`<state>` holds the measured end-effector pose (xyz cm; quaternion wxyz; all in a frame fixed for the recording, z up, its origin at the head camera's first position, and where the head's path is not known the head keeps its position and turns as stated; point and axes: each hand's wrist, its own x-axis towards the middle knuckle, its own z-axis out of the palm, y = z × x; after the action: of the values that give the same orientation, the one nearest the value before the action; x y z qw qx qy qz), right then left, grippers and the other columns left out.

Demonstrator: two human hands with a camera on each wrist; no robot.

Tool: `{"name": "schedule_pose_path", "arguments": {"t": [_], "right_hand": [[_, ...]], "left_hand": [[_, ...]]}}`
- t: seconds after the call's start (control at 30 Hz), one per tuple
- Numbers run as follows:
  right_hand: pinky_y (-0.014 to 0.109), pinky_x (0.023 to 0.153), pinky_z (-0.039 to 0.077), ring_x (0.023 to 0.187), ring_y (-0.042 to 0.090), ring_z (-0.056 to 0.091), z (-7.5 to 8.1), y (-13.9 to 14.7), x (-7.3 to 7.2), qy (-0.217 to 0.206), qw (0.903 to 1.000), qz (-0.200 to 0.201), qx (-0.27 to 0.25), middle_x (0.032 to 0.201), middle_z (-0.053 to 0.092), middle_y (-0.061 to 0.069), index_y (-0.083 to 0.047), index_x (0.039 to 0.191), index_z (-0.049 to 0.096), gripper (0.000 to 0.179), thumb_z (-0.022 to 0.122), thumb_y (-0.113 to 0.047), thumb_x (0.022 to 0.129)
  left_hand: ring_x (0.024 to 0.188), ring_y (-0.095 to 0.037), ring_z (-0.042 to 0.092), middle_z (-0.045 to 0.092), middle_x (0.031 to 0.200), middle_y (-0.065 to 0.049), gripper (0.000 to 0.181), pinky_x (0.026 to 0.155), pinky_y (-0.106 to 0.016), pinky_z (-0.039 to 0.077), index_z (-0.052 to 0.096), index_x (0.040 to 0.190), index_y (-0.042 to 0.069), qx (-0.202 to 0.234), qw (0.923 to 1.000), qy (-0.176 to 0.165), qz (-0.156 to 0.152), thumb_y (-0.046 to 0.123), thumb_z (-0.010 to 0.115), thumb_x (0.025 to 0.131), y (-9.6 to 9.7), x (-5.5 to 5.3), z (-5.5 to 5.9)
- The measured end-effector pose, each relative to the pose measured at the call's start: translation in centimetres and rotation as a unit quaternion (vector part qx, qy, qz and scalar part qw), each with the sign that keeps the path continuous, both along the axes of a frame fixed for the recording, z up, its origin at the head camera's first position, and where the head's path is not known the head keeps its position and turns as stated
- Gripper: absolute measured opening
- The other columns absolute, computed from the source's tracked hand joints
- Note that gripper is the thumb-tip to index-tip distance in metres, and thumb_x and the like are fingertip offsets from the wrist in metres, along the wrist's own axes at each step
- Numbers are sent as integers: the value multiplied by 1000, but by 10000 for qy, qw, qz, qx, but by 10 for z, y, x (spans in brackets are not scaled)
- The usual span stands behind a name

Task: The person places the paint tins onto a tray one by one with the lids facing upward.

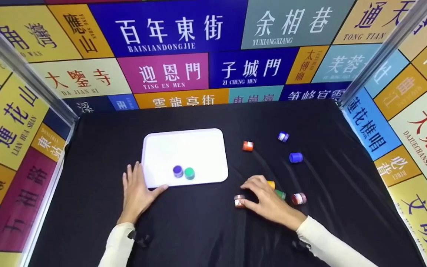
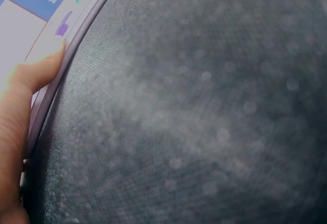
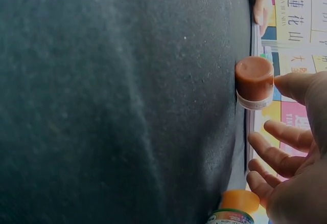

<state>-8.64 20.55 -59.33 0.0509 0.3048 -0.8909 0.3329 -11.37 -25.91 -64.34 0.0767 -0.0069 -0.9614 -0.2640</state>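
Note:
My left hand [image 1: 138,193] spreads at the near left corner of a white tray [image 1: 184,148], fingers along its left side. Its thumb [image 2: 48,68] lies on the tray's rim. A purple paint jar [image 1: 177,171] and a green paint jar [image 1: 189,173] stand on the tray. To the right, my right hand [image 1: 267,200] reaches over the cloth beside a brown paint jar [image 3: 254,81]. Its thumb tip is right at that jar, while the other fingers are bent and apart from it. Partly hidden behind this hand are a yellow jar [image 1: 271,184] and another green jar [image 1: 280,194].
An orange jar [image 1: 248,146], a small blue-purple jar [image 1: 283,137], a blue jar [image 1: 295,157] and a dark red jar [image 1: 298,198] lie about on the black cloth [image 1: 191,230]. Printed panels [image 1: 165,72] wall the table at the back and both sides.

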Motion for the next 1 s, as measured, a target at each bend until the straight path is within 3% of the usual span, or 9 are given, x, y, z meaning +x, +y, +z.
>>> {"name": "schedule_pose_path", "arguments": {"t": [0.6, 0.83, 1.0], "right_hand": [[38, 102, 58, 122, 20, 59, -7, -15, 15, -207, 9982, 550, 111, 123, 70, 0, -8, 128, 76, 43, 91, -29, 94], [30, 104, 55, 119, 22, 61, -14, -16, 17, 206, 9968, 771, 35, 115, 71, -2, -13, 118, 76, 35, 94, -23, 89], [34, 104, 54, 118, 23, 62, -15, -17, 13, 337, 9972, 633, -188, 118, 71, 1, -11, 116, 76, 37, 96, -20, 86]], "left_hand": [[167, -52, 8, 26, 176, -34, 135, 136, -63, 0, 26, 168, -12, 10, 10000, 88, 29, 71, 86, 81, -1, -2, 0], [168, -51, 6, 25, 176, -34, 135, 136, -62, -1, 25, 168, -12, 49, 10000, 32, 12, 71, 86, 81, 0, -1, 0], [167, -52, 7, 25, 176, -34, 135, 136, -62, 0, 25, 168, -12, 81, 9999, 93, 28, 70, 87, 81, 1, 0, -1]]}}
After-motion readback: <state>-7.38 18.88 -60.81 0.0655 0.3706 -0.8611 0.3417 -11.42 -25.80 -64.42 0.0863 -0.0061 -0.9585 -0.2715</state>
